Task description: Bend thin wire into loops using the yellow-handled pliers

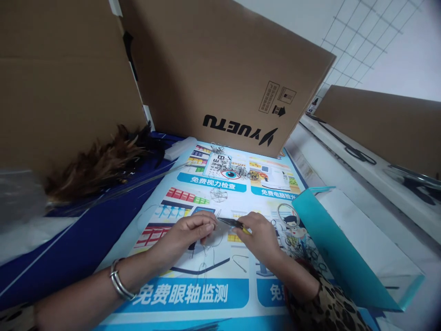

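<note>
Poster (237,276) beneath pliers (231,222) — cardboard (220,69) upright behind, grid (368,40) beyond

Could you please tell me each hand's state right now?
Left hand: closed in a pinch, apparently on thin wire.
Right hand: closed around yellow-handled pliers.

"What is on the left wrist (138,270)?"

"A silver bangle (119,283). It is shiny and smooth, and it looks like two round bands side by side."

"And what is the right sleeve (329,303) like?"

"It has spots, like a leopard! The cloth is tan, with black and brown blobs, some big and some small."

"Is the left sleeve (19,317) the same?"

"Just a bit of it shows in the corner. It is dark, with spots too."

"What about the left hand (197,228) and the right hand (262,236)?"

"Both are bare."
</note>
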Motion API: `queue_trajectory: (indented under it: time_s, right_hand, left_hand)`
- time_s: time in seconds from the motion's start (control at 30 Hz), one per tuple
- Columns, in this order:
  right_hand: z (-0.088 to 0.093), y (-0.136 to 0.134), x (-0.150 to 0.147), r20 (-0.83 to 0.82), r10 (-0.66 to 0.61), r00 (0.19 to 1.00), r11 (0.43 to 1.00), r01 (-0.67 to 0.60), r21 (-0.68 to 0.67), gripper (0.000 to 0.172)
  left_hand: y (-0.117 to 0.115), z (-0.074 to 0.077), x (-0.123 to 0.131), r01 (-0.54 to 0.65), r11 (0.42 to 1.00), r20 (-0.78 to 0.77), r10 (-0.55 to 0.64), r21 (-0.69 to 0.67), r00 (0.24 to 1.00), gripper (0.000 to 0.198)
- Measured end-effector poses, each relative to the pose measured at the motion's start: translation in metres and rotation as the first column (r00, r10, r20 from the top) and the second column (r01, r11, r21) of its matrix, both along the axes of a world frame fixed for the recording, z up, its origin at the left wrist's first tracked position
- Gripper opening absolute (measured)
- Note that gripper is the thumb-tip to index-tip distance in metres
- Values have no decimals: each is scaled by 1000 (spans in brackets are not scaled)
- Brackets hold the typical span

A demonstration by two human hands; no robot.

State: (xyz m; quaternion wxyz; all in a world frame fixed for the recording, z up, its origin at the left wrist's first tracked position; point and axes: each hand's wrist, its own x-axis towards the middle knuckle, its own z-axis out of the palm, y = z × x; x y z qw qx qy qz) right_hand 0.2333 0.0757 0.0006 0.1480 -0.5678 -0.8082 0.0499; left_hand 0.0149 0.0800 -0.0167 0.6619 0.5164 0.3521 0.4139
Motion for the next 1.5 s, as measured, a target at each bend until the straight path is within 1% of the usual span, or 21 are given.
queue_trajectory:
  time_s: [0.1, 0.17, 0.23, 0.37, 0.47, 0.57, 0.7, 0.83, 0.9, 0.97, 1.03, 1.13, 1.23, 1.3, 1.4, 1.5]
  right_hand:
    - [-1, 1, 1, -40, 29, 999, 1000, -29, -1, 17]
    - [-2, 4, 3, -92, 63, 994, 998, -64, -11, 17]
    - [-2, 8, 6, -165, 94, 982, 995, -100, -28, 18]
    - [-1, 15, 11, -298, 136, 945, 984, -164, -70, 18]
    - [-1, 16, 12, -379, 179, 908, 969, -230, -92, 19]
    - [-2, 15, 11, -447, 216, 868, 951, -290, -104, 21]
    - [-4, 13, 9, -473, 251, 845, 932, -342, -117, 21]
    - [-4, 12, 5, -460, 239, 855, 935, -330, -129, 19]
    - [-5, 10, 3, -434, 233, 870, 940, -316, -131, 16]
    - [-6, 10, 2, -396, 232, 888, 945, -302, -124, 14]
    - [-7, 10, 2, -355, 218, 909, 958, -268, -99, 13]
    - [-11, 13, 6, -308, 162, 938, 984, -178, -24, 11]
    - [-14, 15, 9, -294, 138, 946, 990, -120, 80, 11]
    - [-17, 15, 10, -298, 160, 941, 981, -118, 156, 12]
    - [-17, 12, 10, -274, 221, 936, 956, -152, 250, 12]
    - [-14, 9, 7, -197, 244, 950, 942, -184, 281, 11]
  left_hand:
    - [1, 3, -1, 5, 1000, 45, -4, -19, 999, 19]
    - [1, 5, -3, 30, 997, 100, -22, -75, 995, 15]
    - [2, 6, -5, 60, 990, 151, -40, -126, 988, 16]
    - [4, 4, -8, 143, 971, 238, -95, -190, 967, 20]
    - [4, 3, -8, 211, 951, 267, -148, -227, 952, 20]
    - [4, 1, -7, 230, 941, 285, -157, -246, 946, 20]
    - [4, -1, -5, 242, 937, 317, -156, -252, 936, 20]
    - [2, 1, -4, 277, 927, 324, -189, -254, 927, 20]
    - [1, 3, -4, 293, 923, 314, -209, -249, 926, 21]
    - [1, 3, -4, 285, 926, 289, -210, -247, 934, 23]
    - [1, 2, -4, 249, 935, 250, -186, -252, 950, 21]
    - [1, -1, -2, 150, 955, 164, -110, -255, 980, 18]
    - [1, -2, 0, 58, 973, 82, -41, -224, 996, 21]
    - [0, -3, 1, 27, 980, 48, -18, -198, 999, 22]
    - [-1, -3, 2, 19, 984, 16, -17, -175, 1000, 23]
    - [-1, -3, 3, 22, 987, -8, -24, -161, 1000, 23]
